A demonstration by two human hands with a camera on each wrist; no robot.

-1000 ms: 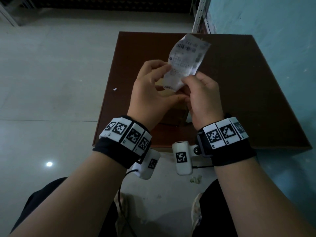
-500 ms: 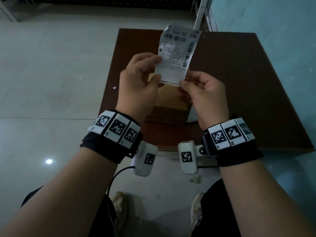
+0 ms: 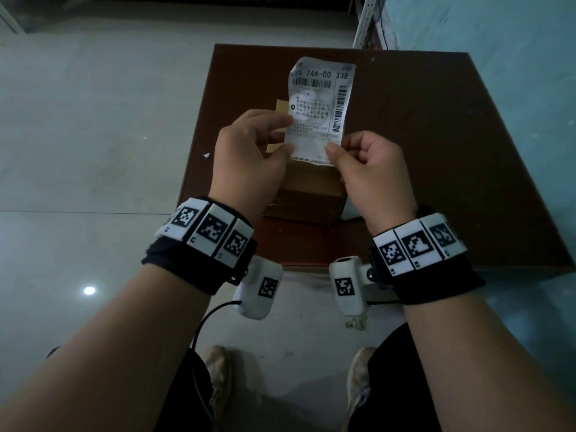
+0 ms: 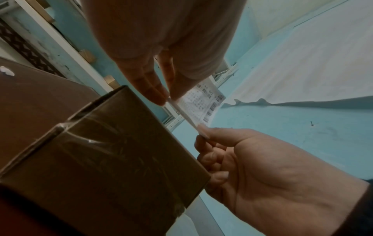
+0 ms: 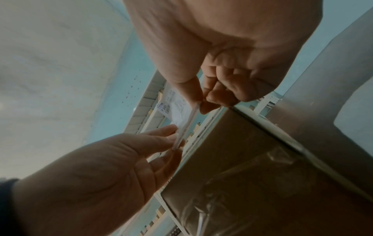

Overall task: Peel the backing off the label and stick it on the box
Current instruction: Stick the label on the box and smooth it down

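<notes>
The white printed label (image 3: 321,110) stands upright above the cardboard box (image 3: 311,188), its barcode side facing me. My left hand (image 3: 288,135) pinches its lower left edge between thumb and forefinger. My right hand (image 3: 334,151) pinches its lower right corner. The left wrist view shows the left hand (image 4: 169,97) on the label (image 4: 201,103), just above the taped box (image 4: 101,151). From the right wrist, the right hand (image 5: 198,103) grips the label (image 5: 175,108) edge-on beside the box (image 5: 262,175). Whether the backing has come apart I cannot tell.
The box sits on a small brown table (image 3: 436,151) near its front edge. A white scrap (image 3: 206,155) lies by the table's left edge. A teal wall (image 3: 514,73) runs along the right, with a white rack (image 3: 363,23) behind. My shoes (image 3: 218,375) are on the tiled floor.
The label was crumpled and tilted a second ago; it is now pulled flat and upright. My hands have moved apart to its two lower corners.
</notes>
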